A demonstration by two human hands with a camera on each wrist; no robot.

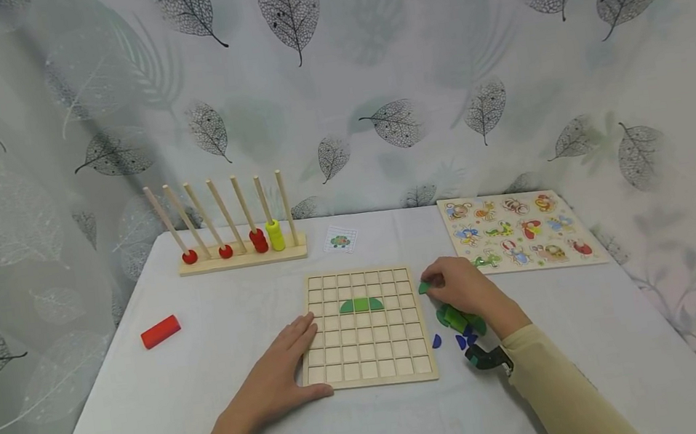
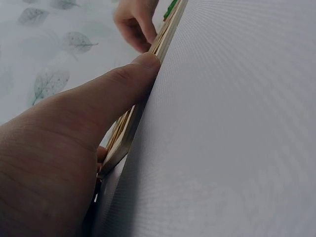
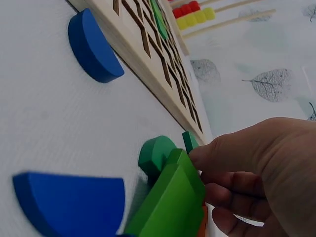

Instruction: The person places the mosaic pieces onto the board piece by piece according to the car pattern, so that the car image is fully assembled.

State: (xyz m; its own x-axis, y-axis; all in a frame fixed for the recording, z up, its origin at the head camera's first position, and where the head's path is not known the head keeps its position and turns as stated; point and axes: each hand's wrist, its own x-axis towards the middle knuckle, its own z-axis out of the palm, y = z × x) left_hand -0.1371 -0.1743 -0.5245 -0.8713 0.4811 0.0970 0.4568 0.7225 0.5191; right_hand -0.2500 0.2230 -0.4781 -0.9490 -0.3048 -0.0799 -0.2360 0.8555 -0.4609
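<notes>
A wooden grid board (image 1: 336,377) lies on the white table, with a row of green pieces (image 1: 361,305) set in its cells. My left hand (image 1: 279,373) rests spread around the board's lower left corner, fingers along the left side and thumb (image 2: 133,74) against the front edge. To the right of the board, my right hand (image 1: 463,288) pinches a small green piece (image 1: 423,287) between thumb and fingers. Close below that hand is a pile of green blocks (image 1: 456,318), beside several blue rounded blocks (image 1: 436,341). In the right wrist view the pinched green piece (image 3: 189,141) overlaps the board's edge.
A peg rack (image 1: 241,259) with red and yellow beads stands at the back left. Near it lies a small picture card (image 1: 340,239). An insect puzzle board (image 1: 521,231) is at the back right, and a red cylinder (image 1: 161,332) lies at the left. Behind hangs a leaf-patterned curtain.
</notes>
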